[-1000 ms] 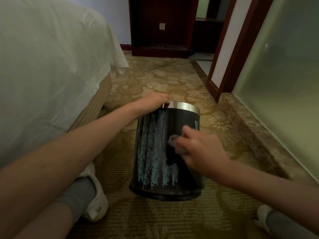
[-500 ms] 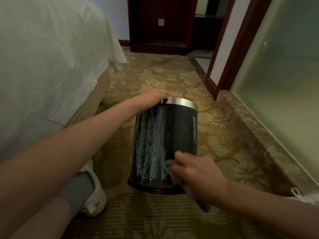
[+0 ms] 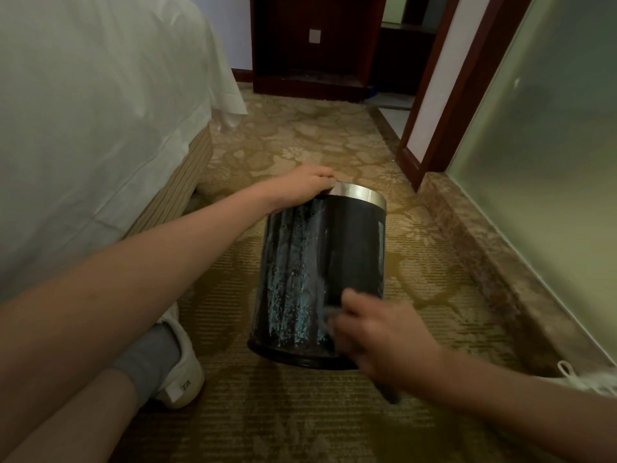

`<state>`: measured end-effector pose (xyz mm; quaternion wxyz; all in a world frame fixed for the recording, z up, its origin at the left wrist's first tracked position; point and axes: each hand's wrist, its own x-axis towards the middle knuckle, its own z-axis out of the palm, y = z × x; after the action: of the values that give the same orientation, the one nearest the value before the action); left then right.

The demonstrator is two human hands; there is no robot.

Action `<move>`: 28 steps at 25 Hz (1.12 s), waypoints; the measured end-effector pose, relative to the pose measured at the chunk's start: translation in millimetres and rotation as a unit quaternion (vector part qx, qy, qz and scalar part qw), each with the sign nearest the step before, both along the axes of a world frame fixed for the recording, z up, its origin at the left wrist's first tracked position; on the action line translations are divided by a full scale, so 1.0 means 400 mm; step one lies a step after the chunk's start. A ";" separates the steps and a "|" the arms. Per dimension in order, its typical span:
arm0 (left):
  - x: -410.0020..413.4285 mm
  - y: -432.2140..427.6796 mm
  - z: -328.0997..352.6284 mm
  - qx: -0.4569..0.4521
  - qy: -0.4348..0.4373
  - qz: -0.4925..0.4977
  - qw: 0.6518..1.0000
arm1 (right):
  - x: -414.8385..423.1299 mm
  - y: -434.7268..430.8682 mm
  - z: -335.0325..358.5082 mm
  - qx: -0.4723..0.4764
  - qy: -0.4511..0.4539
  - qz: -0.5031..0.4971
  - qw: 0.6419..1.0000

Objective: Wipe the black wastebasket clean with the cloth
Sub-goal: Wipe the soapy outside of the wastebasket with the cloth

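The left hand (image 3: 300,186) grips the silver rim of the wastebasket (image 3: 347,259), fingers (image 3: 324,180) curled over it. The right hand (image 3: 387,342), blurred, clutches a grey cloth (image 3: 330,316) against the wastebasket's streaked lower side.

Free carpet (image 3: 300,142) beyond the wastebasket (image 3: 347,255), up to the dark cabinet (image 3: 310,61). Hemmed in left by the bed (image 3: 83,128), right by the stone ledge (image 3: 494,262) below the glass wall (image 3: 551,162). Blocked near left by a shoe (image 3: 182,372).
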<state>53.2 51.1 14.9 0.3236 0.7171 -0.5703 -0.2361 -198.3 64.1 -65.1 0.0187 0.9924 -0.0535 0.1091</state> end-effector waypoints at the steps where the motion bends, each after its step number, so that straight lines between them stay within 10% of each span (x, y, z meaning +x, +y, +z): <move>1: 0.001 0.001 0.001 -0.001 0.000 0.001 1.000 | -0.020 0.022 -0.021 -0.006 0.029 0.036 0.999; 4: 0.000 0.001 0.003 -0.002 -0.007 -0.008 1.000 | -0.008 0.002 0.011 0.052 0.071 0.033 0.996; 9: -0.009 -0.008 -0.006 -0.014 0.000 0.005 1.000 | 0.112 -0.053 0.115 0.007 -0.103 -0.087 0.991; 16: 0.003 0.000 -0.009 -0.009 -0.028 -0.001 1.000 | 0.007 0.079 -0.014 -0.004 0.086 0.015 0.996; 22: -0.023 -0.009 -0.002 0.008 -0.071 -0.016 0.997 | 0.123 -0.034 0.121 -0.046 -0.082 -0.088 0.992; 28: -0.027 -0.015 0.000 0.039 -0.071 -0.010 0.997 | -0.010 0.056 -0.006 -0.022 0.086 0.047 0.995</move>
<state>42.5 45.3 14.8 0.2518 0.7382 -0.5895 -0.2102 -202.2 86.4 -67.6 0.0403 0.9989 -0.0024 0.0250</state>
